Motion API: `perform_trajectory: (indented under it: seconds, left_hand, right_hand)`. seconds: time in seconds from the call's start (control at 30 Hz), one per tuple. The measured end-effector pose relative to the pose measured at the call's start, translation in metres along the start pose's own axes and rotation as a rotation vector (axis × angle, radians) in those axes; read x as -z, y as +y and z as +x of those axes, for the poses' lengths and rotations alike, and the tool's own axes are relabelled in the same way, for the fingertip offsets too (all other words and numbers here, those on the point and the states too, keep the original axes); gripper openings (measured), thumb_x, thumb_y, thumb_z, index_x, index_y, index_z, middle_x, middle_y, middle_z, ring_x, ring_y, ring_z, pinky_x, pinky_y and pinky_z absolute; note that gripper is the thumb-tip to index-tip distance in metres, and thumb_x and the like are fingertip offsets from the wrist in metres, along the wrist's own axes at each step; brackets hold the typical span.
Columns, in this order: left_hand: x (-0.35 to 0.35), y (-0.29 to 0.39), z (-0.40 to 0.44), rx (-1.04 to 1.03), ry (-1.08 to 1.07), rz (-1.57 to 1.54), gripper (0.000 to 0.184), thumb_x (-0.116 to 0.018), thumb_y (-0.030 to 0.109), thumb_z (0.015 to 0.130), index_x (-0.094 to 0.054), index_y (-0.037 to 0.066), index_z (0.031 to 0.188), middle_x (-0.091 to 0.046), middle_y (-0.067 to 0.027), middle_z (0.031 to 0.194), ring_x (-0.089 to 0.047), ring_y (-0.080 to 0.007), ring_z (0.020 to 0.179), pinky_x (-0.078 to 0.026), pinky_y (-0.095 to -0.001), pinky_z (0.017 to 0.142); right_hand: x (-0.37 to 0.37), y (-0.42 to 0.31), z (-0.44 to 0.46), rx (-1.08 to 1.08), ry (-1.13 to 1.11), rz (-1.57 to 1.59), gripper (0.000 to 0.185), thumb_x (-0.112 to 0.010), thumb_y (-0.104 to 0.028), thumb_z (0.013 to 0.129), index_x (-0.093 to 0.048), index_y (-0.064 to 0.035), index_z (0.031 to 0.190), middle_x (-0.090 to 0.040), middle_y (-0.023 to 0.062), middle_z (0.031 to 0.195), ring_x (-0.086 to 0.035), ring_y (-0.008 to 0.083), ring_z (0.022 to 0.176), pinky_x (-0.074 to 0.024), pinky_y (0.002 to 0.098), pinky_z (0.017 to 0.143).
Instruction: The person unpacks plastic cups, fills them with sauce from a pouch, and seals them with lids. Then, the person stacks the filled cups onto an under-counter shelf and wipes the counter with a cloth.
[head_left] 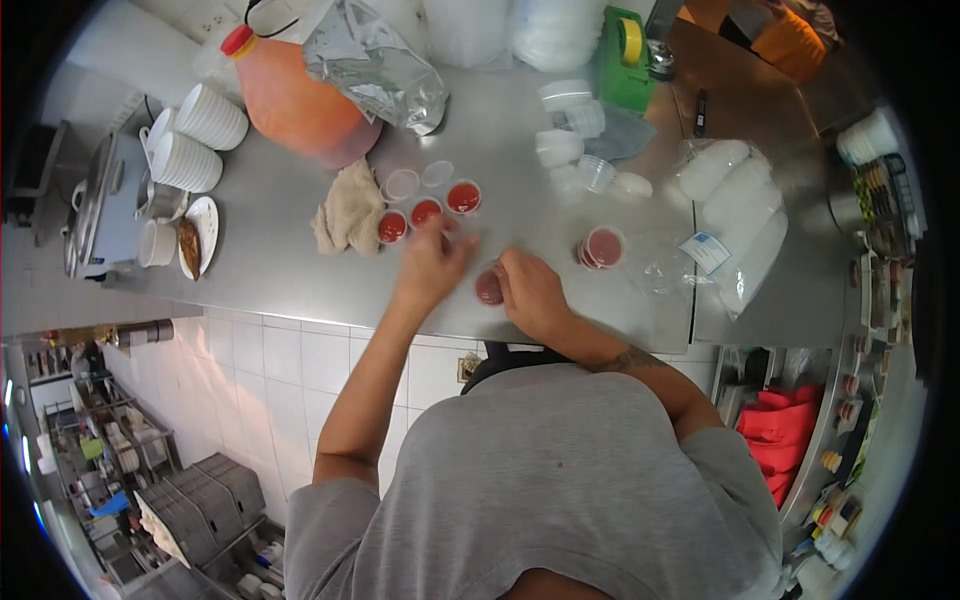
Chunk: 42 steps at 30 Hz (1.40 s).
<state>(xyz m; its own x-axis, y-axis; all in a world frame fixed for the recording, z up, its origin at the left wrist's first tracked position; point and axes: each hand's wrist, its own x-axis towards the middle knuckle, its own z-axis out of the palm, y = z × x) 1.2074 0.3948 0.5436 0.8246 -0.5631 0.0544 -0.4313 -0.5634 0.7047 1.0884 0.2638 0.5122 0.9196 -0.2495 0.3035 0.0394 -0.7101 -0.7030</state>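
Observation:
My left hand [437, 265] is at the lower edge of a small clear cup of red sauce [425, 210], its fingers apart and slightly blurred. Whether it touches that cup, I cannot tell. Two more open sauce cups flank it, one on the left [392, 227] and one on the right [464, 197]. Behind them lie two loose clear lids [402, 184]. My right hand [533, 292] has its fingers curled against the rim of a lidded sauce cup [489, 288] near the counter's front edge. To the right stands a short stack of lidded sauce cups [604, 247].
A crumpled cloth [350, 208] lies left of the cups. Behind it stand a big jug of orange-red liquid [300, 100] and a silver pouch [375, 65]. Bagged white containers [735, 200], stacked clear cups [598, 174] and a green tape dispenser [626, 70] are on the right.

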Motion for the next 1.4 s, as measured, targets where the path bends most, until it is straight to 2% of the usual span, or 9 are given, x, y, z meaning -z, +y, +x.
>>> perform_trajectory:
  seconds: [0.2,0.5,0.67,0.83,1.0,1.1,1.2,1.3,1.4]
  left_hand:
    - [-0.018,-0.002,0.046,-0.294,0.299,0.689,0.048,-0.069,0.050,0.074,-0.064,0.003,0.084,-0.050,-0.0137,0.099,-0.044,-0.0323,0.093,-0.034,-0.0437,0.080]
    - [-0.034,0.014,0.016,-0.395,0.224,0.492,0.035,-0.073,0.032,0.067,-0.062,0.002,0.082,-0.050,-0.0147,0.095,-0.046,-0.0346,0.090,-0.035,-0.0459,0.076]
    - [-0.013,0.016,-0.036,-0.194,0.025,0.380,0.044,-0.073,0.025,0.072,-0.055,0.008,0.109,-0.051,-0.0145,0.092,-0.054,-0.0329,0.084,-0.044,-0.0427,0.071]
    - [0.005,0.000,-0.063,-0.061,-0.100,0.126,0.051,-0.070,0.017,0.072,-0.051,0.008,0.119,-0.054,-0.0156,0.093,-0.058,-0.0348,0.083,-0.050,-0.0417,0.068]
    - [0.013,-0.008,-0.072,-0.119,-0.102,0.039,0.054,-0.068,0.008,0.069,-0.051,0.010,0.121,-0.052,-0.0149,0.091,-0.057,-0.0335,0.081,-0.049,-0.0410,0.069]
    - [0.018,-0.011,-0.071,-0.125,-0.130,0.016,0.056,-0.068,0.006,0.068,-0.052,0.010,0.122,-0.050,-0.0142,0.090,-0.056,-0.0322,0.080,-0.049,-0.0402,0.069]
    - [0.021,-0.015,-0.073,-0.129,-0.120,0.001,0.056,-0.067,0.005,0.068,-0.053,0.010,0.122,-0.049,-0.0138,0.089,-0.055,-0.0314,0.078,-0.048,-0.0394,0.069]
    - [0.026,-0.016,-0.074,-0.091,-0.118,-0.016,0.056,-0.067,0.004,0.068,-0.054,0.010,0.121,-0.049,-0.0138,0.089,-0.055,-0.0312,0.077,-0.048,-0.0388,0.069]
    - [0.028,-0.020,-0.076,-0.064,-0.122,-0.065,0.056,-0.068,0.002,0.067,-0.054,0.010,0.121,-0.049,-0.0137,0.089,-0.055,-0.0308,0.077,-0.049,-0.0385,0.069]
  right_hand:
    - [0.092,-0.008,0.005,-0.190,0.317,-0.016,0.008,-0.054,-0.011,0.089,-0.052,-0.0040,0.089,-0.060,0.0159,0.078,-0.059,0.0359,0.070,-0.0458,0.0438,0.063]
    - [0.113,0.035,-0.011,-0.301,0.348,0.059,0.005,-0.053,-0.008,0.089,-0.051,-0.0030,0.091,-0.059,0.0133,0.074,-0.059,0.0276,0.065,-0.0460,0.0367,0.060]
    - [0.121,0.009,-0.009,-0.075,0.532,-0.276,0.011,-0.054,-0.009,0.091,-0.054,-0.0019,0.098,-0.058,0.0123,0.088,-0.057,0.0210,0.069,-0.0459,0.0303,0.063]
    - [0.066,-0.015,-0.009,-0.448,-0.062,0.758,0.026,-0.051,-0.020,0.095,-0.052,-0.0002,0.111,-0.058,0.0094,0.096,-0.056,0.0155,0.086,-0.0456,0.0288,0.077]
    - [-0.003,0.016,0.023,-0.857,-0.053,1.391,0.031,-0.049,-0.024,0.096,-0.052,-0.0016,0.116,-0.058,0.0084,0.098,-0.057,0.0175,0.088,-0.0470,0.0310,0.075]
    - [-0.018,0.026,0.029,-0.800,-0.231,1.084,0.027,-0.048,-0.019,0.095,-0.056,-0.0012,0.113,-0.060,0.0105,0.101,-0.058,0.0195,0.086,-0.0466,0.0342,0.074]
    - [-0.028,0.021,0.027,0.001,0.038,-0.018,0.021,-0.049,-0.015,0.092,-0.059,-0.0020,0.105,-0.061,0.0075,0.091,-0.058,0.0187,0.073,-0.0467,0.0327,0.066]
    - [-0.023,0.034,0.037,-0.157,-0.286,0.165,0.015,-0.052,-0.010,0.089,-0.060,-0.0035,0.099,-0.061,0.0037,0.083,-0.057,0.0175,0.065,-0.0459,0.0307,0.062]
    - [-0.001,0.019,0.050,-0.717,-0.566,1.508,0.010,-0.051,-0.006,0.087,-0.060,-0.0051,0.092,-0.060,0.0080,0.080,-0.058,0.0193,0.068,-0.0471,0.0311,0.062]
